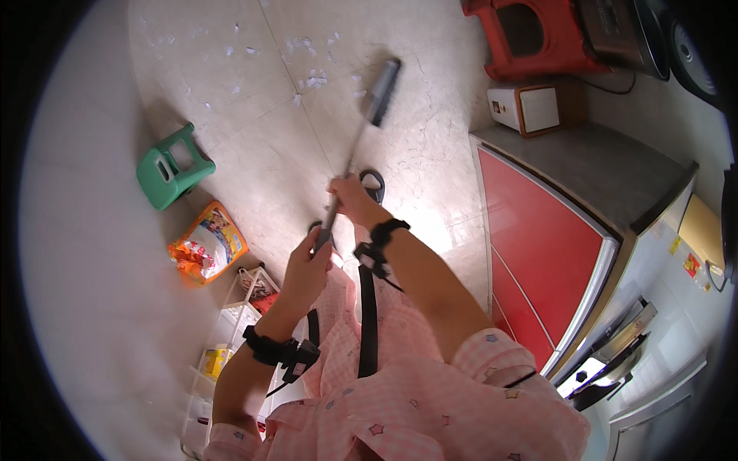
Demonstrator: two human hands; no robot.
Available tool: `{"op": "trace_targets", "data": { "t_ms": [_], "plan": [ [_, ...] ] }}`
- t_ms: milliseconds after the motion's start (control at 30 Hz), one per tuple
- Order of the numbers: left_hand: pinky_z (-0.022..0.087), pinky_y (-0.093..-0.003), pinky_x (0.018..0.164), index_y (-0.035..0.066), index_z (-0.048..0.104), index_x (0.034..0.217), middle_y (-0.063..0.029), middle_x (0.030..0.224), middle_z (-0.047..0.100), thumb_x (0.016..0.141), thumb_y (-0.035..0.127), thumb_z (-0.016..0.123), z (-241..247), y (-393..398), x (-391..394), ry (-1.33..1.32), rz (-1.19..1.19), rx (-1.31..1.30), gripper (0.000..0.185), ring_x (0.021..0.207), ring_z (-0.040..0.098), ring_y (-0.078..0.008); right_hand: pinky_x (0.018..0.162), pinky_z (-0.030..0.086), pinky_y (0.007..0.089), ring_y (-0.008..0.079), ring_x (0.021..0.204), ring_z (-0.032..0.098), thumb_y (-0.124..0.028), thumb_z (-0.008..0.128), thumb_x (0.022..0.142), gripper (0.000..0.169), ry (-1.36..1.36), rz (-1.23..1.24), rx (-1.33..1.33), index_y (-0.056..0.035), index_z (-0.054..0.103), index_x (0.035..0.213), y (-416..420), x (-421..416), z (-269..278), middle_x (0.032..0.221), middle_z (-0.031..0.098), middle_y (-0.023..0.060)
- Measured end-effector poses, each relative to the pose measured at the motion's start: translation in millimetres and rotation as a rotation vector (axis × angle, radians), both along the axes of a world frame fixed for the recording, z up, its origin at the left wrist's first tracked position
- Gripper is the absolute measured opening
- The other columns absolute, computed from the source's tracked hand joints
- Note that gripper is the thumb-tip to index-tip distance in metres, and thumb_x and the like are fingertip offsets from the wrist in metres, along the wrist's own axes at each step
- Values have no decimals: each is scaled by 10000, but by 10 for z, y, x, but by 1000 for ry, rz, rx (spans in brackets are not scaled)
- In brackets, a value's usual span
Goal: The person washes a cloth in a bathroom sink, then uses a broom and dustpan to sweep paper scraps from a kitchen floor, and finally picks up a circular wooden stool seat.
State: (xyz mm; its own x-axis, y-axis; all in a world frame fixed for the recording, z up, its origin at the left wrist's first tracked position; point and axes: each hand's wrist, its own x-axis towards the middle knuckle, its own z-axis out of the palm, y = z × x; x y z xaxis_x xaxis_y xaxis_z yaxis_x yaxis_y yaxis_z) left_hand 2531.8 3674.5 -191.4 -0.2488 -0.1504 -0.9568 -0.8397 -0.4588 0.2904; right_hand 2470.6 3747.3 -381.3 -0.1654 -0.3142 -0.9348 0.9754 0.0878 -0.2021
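Observation:
A broom [383, 92] reaches out ahead of me, its grey head with dark bristles tilted on or just above the tiled floor. My left hand [305, 268] grips the top end of the broom's handle. Farther down the handle, my right hand [351, 199] is closed around it. Small white paper scraps [314, 79] lie scattered on the floor, mostly to the left of the broom head. Both my wrists carry black straps with small devices.
On the left stand a green plastic stool [173, 164], an orange bag [213, 245] and a white shelf rack [202, 383]. A red cabinet [536, 230] with a grey countertop [594, 167] lines the right. Beyond it are a white bin [539, 108] and a red stool [533, 34].

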Motion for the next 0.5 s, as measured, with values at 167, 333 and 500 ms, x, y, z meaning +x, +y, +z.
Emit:
{"op": "trace_targets", "data": {
  "t_ms": [167, 333, 500],
  "plan": [
    [338, -193, 435, 19, 299, 1282, 2, 616, 439, 844, 125, 448, 580, -290, -223, 50, -270, -120, 475, 494, 392, -50, 514, 494, 361, 194, 657, 479, -101, 568, 689, 426, 134, -179, -169, -29, 358, 1052, -518, -178, 610, 806, 418, 90],
    [258, -184, 338, 38, 291, 1287, 13, 584, 419, 848, 196, 467, 567, -141, -219, -29, -86, 240, 498, 384, 332, -49, 492, 463, 317, 165, 594, 478, -154, 596, 724, 385, 187, -248, 113, -56, 386, 1031, 128, -206, 818, 768, 451, 62],
    [234, -206, 326, 59, 463, 967, 25, 525, 367, 859, 168, 443, -507, 368, -999, 100, -28, 580, 156, 367, 311, -60, 486, 493, 352, 150, 431, 426, -156, 587, 721, 173, 371, -56, 301, -60, 451, 767, 1349, -748, -257, 555, 405, 27]
  ]
}}
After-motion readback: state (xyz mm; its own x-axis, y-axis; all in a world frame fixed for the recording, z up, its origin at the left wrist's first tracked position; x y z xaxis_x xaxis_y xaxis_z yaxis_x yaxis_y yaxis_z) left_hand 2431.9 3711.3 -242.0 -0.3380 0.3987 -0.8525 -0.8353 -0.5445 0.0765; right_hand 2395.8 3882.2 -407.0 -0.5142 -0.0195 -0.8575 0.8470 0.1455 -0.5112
